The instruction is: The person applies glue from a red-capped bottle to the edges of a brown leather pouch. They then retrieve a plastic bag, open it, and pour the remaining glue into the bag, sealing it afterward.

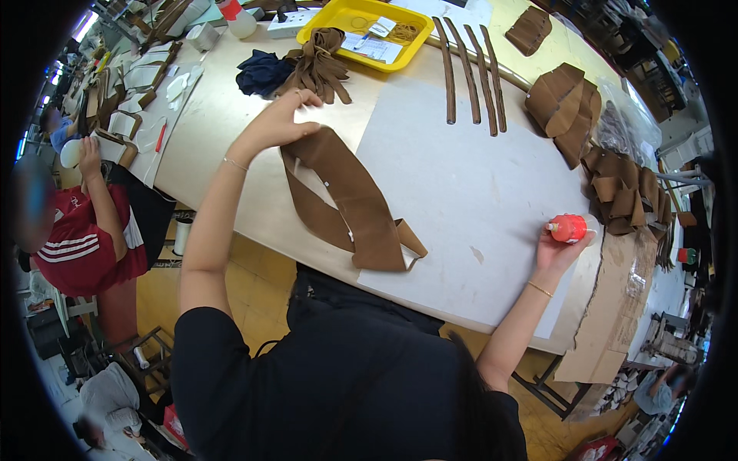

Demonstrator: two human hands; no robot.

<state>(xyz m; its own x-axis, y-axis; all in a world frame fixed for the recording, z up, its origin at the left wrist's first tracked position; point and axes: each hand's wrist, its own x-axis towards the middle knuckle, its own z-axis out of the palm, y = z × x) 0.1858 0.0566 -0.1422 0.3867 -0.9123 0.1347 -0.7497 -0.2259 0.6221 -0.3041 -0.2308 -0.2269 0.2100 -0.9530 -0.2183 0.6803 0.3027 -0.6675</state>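
Note:
My left hand (pixel 280 121) presses on the upper end of a brown leather piece (pixel 350 201) that lies folded in a V shape across the table and partly on a large white sheet (pixel 477 192). My right hand (pixel 560 247) is closed around a small bottle with an orange-red cap (pixel 569 228), held at the white sheet's right edge. The two hands are far apart, one on each side of the sheet.
A yellow tray (pixel 338 17) with papers, a bundle of brown strips (pixel 319 67) and a dark blue cloth (pixel 261 71) lie at the back. Three long brown strips (pixel 470 71) and stacks of brown leather pieces (pixel 623 196) lie to the right. Another person in red (pixel 92 230) sits at the left.

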